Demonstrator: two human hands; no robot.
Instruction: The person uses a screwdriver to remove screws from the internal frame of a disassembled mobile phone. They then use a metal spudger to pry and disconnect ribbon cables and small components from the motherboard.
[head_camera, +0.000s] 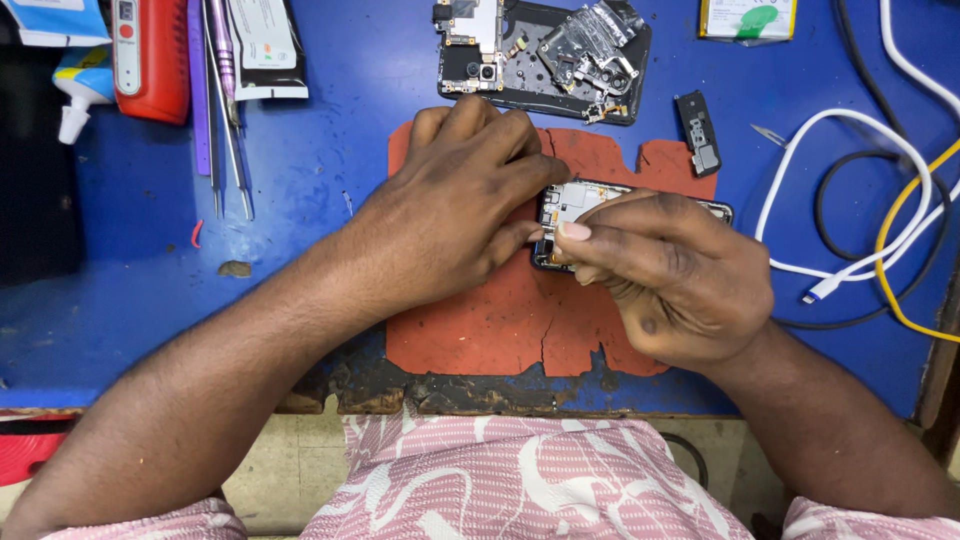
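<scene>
Nearest the lens we note a pink shirt with a white pattern (520, 490), then both forearms reaching up over the chipped front edge of the blue bench (330, 180). On the bench lies a worn, cracked red work mat (490, 320). An opened phone (568, 203), back cover off and innards showing, lies across the mat's upper right, mostly covered by the hands.

Left hand (455, 205): palm down, fingers curled and pressed on the phone's left end, thumb tip touching its lower left corner. Right hand (665, 270): fingers bunched and closed, thumb and forefinger pinched at the phone's left part, just beside the left thumb. Whether anything sits in that pinch we cannot tell; the spot is too small and shadowed.

Above the mat, apart from the hands, we log a black phone shell (545, 60) with a circuit board and loose metal shields in it. 1 small black module (698, 132) lies to its right. At far right, well apart, white (850, 135), black and yellow (895, 250) cables loop together. At upper left: tweezers (228, 120), a purple pry tool (198, 90), a red device (150, 55) and a white glue bottle (80, 90).
</scene>
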